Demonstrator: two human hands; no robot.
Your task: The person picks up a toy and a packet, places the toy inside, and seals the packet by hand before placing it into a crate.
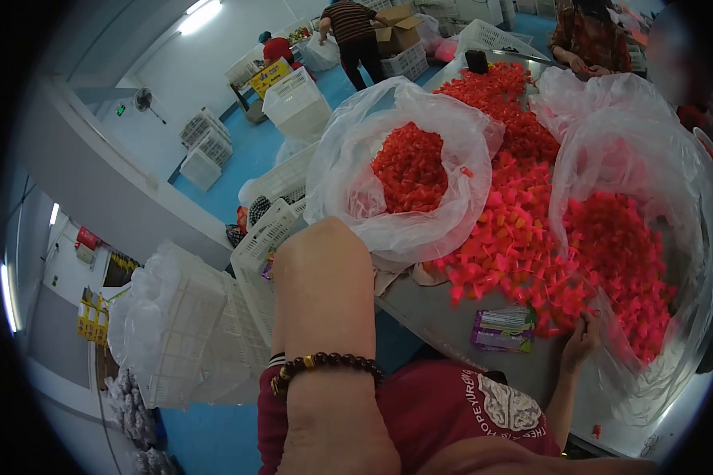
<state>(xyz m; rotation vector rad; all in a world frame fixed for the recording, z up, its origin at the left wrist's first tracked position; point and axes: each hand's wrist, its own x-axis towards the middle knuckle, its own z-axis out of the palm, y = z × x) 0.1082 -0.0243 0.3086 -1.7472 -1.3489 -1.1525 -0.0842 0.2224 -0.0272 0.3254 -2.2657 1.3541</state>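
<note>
My left forearm is raised close to the camera, with a dark beaded bracelet [325, 362] at the wrist. The back part of my left hand [337, 435] shows at the bottom edge; its fingers cannot be made out. At the front edge of the pink pieces [523, 229], my right hand [581, 340] has its fingers curled together beside the right plastic bag [626, 150]; what they hold is too small to name. That bag lies open with red-pink pieces inside. Another open bag [341, 170] holds red pieces. Purple-green packets [503, 328] lie on the table left of my right hand.
The metal table [444, 321] runs away from me. White crates [206, 332] stand at the left, beside a basket [253, 261]. A dark box-shaped object [476, 62] sits at the far end. One person [590, 39] is across the table; two others are farther back near cardboard boxes [398, 32].
</note>
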